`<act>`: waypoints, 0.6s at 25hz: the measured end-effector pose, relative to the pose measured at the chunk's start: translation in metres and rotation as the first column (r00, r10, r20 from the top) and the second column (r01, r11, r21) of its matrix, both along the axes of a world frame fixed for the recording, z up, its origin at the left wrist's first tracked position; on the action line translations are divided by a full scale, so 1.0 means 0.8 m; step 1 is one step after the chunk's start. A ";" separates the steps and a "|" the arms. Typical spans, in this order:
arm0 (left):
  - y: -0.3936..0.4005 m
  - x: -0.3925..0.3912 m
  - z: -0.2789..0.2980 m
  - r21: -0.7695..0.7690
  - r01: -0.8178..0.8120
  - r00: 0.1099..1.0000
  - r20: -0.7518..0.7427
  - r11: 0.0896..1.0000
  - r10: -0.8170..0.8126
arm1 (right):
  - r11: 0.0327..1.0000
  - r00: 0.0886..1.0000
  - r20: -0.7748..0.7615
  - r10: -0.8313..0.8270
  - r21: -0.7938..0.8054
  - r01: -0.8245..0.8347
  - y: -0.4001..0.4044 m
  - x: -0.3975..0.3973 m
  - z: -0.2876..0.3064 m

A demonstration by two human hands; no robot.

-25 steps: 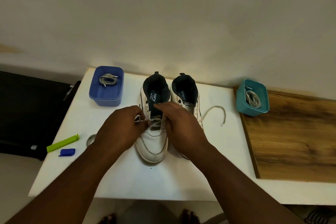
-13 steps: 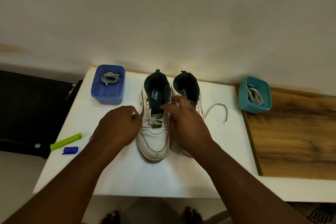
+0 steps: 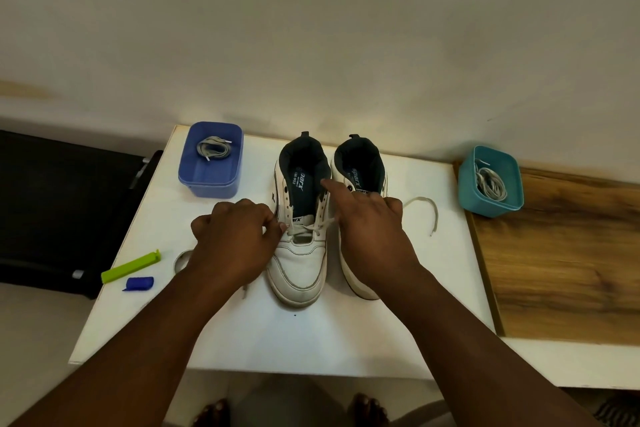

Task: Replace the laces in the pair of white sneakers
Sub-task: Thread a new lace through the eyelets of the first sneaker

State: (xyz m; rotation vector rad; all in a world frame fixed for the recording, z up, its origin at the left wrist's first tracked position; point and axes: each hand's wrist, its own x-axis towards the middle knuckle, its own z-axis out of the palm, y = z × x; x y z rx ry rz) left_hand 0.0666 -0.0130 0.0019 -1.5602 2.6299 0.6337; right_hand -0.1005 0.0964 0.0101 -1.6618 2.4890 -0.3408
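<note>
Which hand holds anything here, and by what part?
The left hand pinches the lace of the left sneaker beside its lower eyelets. The right hand rests on that shoe's edge; its grip cannot be told.

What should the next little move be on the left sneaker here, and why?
Probably draw the lace through with the left hand, which pinches its end beside the left sneaker. Only the lowest eyelets look threaded and the upper ones stand bare. The right hand rests fingers at the far eyelet row, index extended, seemingly steadying it.

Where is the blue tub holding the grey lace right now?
The blue tub sits at the white table's far-left corner, left of the left sneaker.
</note>
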 end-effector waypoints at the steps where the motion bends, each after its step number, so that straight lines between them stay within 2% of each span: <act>1: 0.000 0.000 -0.001 -0.012 0.010 1.000 0.009 1.000 -0.010 | 1.000 1.000 0.010 0.006 0.016 -0.006 0.002 -0.001 0.004; 7: -0.001 0.001 -0.002 0.014 0.017 1.000 0.000 1.000 -0.017 | 0.996 0.995 0.091 0.049 0.067 -0.055 0.008 -0.004 0.026; 8: 0.000 0.000 -0.002 0.014 0.020 1.000 0.008 1.000 -0.020 | 0.993 0.996 0.066 0.054 0.099 -0.060 0.013 -0.013 0.037; 10: 0.001 -0.001 -0.004 -0.018 -0.012 0.997 -0.073 1.000 0.010 | 0.987 0.992 -0.125 0.021 0.160 -0.001 0.022 -0.030 0.062; 11: 0.003 -0.002 -0.002 -0.034 -0.041 0.983 -0.181 0.999 0.034 | 0.991 0.970 -0.233 -0.066 0.096 0.090 0.026 -0.037 0.071; 12: 0.004 -0.004 0.000 -0.046 -0.059 0.944 -0.326 0.997 0.041 | 0.980 0.935 -0.294 -0.197 -0.055 0.189 0.029 -0.041 0.076; 13: 0.005 -0.007 0.003 -0.051 -0.043 0.883 -0.470 0.998 0.014 | 0.935 0.902 -0.283 -0.326 -0.238 0.263 0.030 -0.042 0.076; 15: 0.013 -0.013 0.013 -0.024 0.085 0.745 -0.662 0.996 -0.080 | 0.782 0.904 -0.052 -0.424 -0.524 0.337 0.024 -0.034 0.074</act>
